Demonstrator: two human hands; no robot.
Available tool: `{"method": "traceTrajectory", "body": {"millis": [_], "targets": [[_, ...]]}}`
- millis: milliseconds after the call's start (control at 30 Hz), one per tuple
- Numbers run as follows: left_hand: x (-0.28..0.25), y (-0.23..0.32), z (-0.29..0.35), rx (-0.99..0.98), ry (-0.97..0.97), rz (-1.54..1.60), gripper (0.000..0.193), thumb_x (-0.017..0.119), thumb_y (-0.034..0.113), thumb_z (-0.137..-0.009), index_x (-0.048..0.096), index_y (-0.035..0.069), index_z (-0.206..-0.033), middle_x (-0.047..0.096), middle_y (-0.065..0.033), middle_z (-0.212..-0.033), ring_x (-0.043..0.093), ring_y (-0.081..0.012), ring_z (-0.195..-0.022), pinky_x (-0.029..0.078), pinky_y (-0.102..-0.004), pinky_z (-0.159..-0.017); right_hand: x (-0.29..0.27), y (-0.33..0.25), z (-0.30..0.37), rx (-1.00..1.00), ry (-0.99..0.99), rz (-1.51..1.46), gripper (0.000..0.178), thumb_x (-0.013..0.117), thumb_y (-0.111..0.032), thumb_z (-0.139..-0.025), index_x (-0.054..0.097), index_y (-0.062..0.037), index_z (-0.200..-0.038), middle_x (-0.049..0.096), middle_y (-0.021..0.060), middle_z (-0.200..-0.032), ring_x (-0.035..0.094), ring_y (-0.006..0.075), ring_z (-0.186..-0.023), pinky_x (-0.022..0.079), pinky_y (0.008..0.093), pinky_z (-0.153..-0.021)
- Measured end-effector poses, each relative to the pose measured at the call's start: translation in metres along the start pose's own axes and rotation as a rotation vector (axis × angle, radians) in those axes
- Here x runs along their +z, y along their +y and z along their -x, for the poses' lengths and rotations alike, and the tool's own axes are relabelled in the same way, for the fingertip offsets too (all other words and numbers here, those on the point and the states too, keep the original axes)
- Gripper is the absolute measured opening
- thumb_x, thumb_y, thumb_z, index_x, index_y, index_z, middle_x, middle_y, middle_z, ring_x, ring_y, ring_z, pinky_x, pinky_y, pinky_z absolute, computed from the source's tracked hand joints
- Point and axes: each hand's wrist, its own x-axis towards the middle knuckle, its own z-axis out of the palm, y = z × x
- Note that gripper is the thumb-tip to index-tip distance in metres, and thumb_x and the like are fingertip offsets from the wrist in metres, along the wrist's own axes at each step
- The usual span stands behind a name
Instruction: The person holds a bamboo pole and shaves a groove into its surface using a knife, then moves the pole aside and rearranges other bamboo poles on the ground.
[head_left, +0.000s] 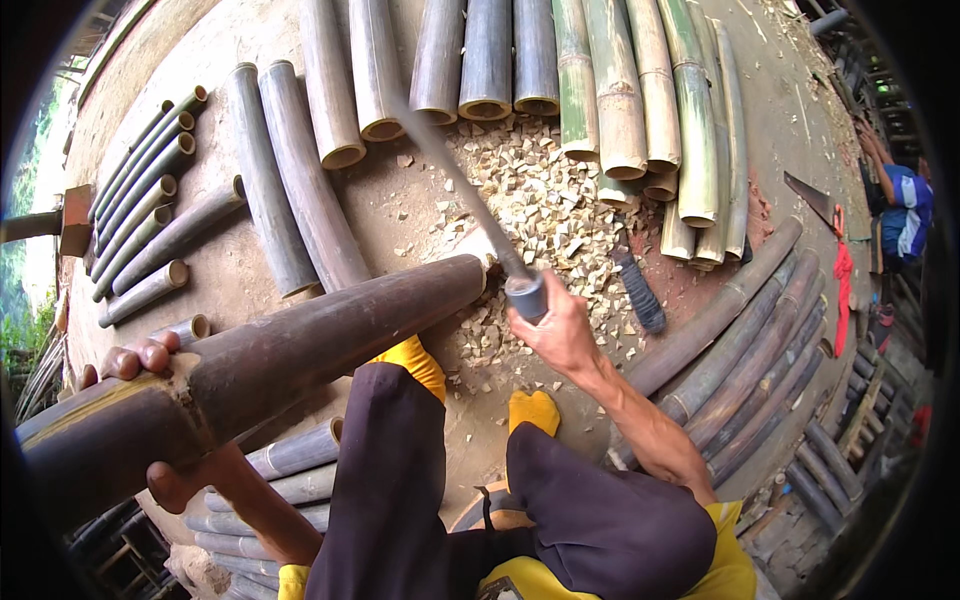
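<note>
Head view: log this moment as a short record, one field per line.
left hand: left hand grips a thick dark bamboo tube
right hand: right hand grips a long blade by its handle
blade: motion-blurred, near the tube's far end
ground: pale wood chips, dark tubes, greenish tubes
right edge: person in blue

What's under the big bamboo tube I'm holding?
Your left hand grips the tube, its palm hidden beneath. Your yellow-covered left foot and a smaller tube partly show past its edges. Whatever else lies directly below is covered.
</note>
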Motion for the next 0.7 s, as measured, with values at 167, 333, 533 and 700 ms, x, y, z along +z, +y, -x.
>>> {"method": "traceTrajectory", "body": {"millis": [167,333,533,700], "targets": [[0.009,-0.007,-0.008,-0.002,-0.121,0.015,0.092,0.072,0.039,-0.055,0.032,0.005,-0.13,0.045,-0.0145,-0.107,0.049,-0.0281,-0.1,0.033,-0.0462,-0.102,0.015,0.05,-0.001,-0.186,0.105,0.162,0.02,0.061,-0.006,-0.081,0.047,-0.0009,-0.095,0.057,0.009,-0.069,0.06,0.0195,-0.054,0.053,0.0285,-0.043],[0.006,-0.006,-0.012,-0.004,-0.148,0.007,0.093,0.075,0.04,-0.053,0.034,0.005,-0.129,0.044,-0.0128,-0.107,0.049,-0.0273,-0.099,0.033,-0.0456,-0.103,0.0,0.02,0.004,0.18,-0.171,0.097,0.033,0.066,-0.002,-0.074,0.047,0.0006,-0.1,0.062,0.0124,-0.074,0.063,0.0207,-0.055,0.054,0.0273,-0.044],[0.014,-0.008,-0.013,-0.016,-0.172,0.032,0.094,0.077,0.038,-0.052,0.035,0.004,-0.129,0.045,-0.0126,-0.108,0.049,-0.0274,-0.1,0.032,-0.0465,-0.104,0.011,0.035,0.007,-0.116,0.126,-0.065,0.026,0.067,-0.002,-0.074,0.049,-0.0024,-0.092,0.061,0.0096,-0.074,0.062,0.0182,-0.057,0.055,0.0284,-0.05],[0.007,-0.008,-0.019,0.012,-0.221,0.052,0.097,0.083,0.035,-0.051,0.034,0.005,-0.129,0.046,-0.0132,-0.11,0.05,-0.0291,-0.103,0.036,-0.0466,-0.1,0.001,0.043,0.005,0.211,-0.167,0.092,0.032,0.065,-0.005,-0.075,0.05,-0.0016,-0.103,0.06,0.0116,-0.07,0.061,0.0207,-0.054,0.054,0.0308,-0.048]]}}
